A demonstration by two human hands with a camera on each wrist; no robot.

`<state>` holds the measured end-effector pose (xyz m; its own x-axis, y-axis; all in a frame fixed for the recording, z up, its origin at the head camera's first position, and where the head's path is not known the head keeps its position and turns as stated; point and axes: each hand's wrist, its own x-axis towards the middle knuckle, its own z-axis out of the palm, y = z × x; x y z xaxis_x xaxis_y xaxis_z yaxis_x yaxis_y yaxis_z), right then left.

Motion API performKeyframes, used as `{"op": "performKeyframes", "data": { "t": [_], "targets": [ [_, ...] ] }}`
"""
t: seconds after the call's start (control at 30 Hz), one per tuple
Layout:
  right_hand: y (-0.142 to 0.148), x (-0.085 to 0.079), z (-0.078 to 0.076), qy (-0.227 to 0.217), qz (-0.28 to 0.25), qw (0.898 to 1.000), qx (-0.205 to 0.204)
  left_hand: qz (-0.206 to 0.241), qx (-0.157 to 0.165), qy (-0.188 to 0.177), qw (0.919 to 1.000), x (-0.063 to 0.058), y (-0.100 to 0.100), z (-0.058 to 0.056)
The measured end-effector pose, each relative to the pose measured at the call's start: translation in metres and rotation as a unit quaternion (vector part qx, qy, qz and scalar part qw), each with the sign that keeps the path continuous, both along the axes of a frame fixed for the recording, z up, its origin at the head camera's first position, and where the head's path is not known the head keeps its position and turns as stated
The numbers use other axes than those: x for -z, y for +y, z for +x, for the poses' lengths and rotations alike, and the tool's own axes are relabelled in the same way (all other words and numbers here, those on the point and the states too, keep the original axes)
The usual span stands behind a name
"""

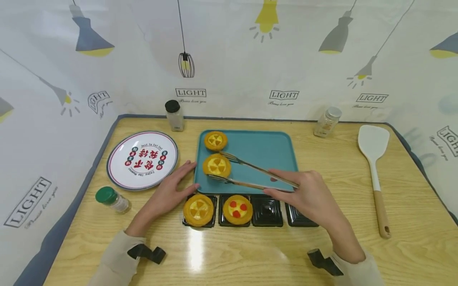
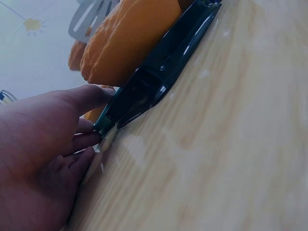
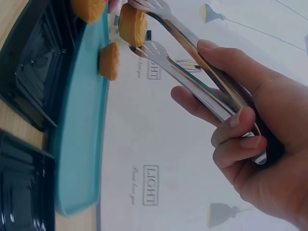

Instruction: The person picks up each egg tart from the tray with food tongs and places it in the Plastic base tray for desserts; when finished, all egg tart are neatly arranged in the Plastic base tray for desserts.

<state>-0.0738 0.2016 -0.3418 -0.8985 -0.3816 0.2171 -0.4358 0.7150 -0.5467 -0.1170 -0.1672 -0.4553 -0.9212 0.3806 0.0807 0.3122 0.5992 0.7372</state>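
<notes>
My right hand (image 1: 311,194) grips metal tongs (image 1: 250,164) with fork-like tips. Between those tips is an egg tart (image 1: 216,166) with orange wedges on top; in the right wrist view it appears raised off the teal tray (image 1: 257,145). Another tart (image 1: 216,141) sits in the tray's far left corner. With fingers extended, my left hand (image 1: 166,198) touches the tray's left edge, its thumb near the front corner. In front of the tray, a wedge-topped tart (image 1: 198,210) and a red-dotted tart (image 1: 237,209) sit in square black holders. My right hand partly covers the rightmost holder (image 1: 300,217).
On the left are a round printed plate (image 1: 143,183) and a green-capped jar (image 1: 112,200). A black-capped jar (image 1: 174,117) and a silver-capped jar (image 1: 327,122) stand behind. A white spatula (image 1: 373,159) with a wooden handle lies at the right.
</notes>
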Motion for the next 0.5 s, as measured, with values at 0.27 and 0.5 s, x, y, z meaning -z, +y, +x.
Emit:
{"op": "performKeyframes", "data": {
  "t": [0.27, 0.5],
  "targets": [
    [0.037, -0.017, 0.028, -0.003, -0.029, 1.000, 0.003, 0.004, -0.003, -0.002, 1.0000, 0.002, 0.001, 0.001],
    [0.075, -0.028, 0.056, 0.049, 0.012, 0.998, 0.039, -0.001, 0.001, 0.002, 1.0000, 0.002, 0.001, 0.000]
  ]
}}
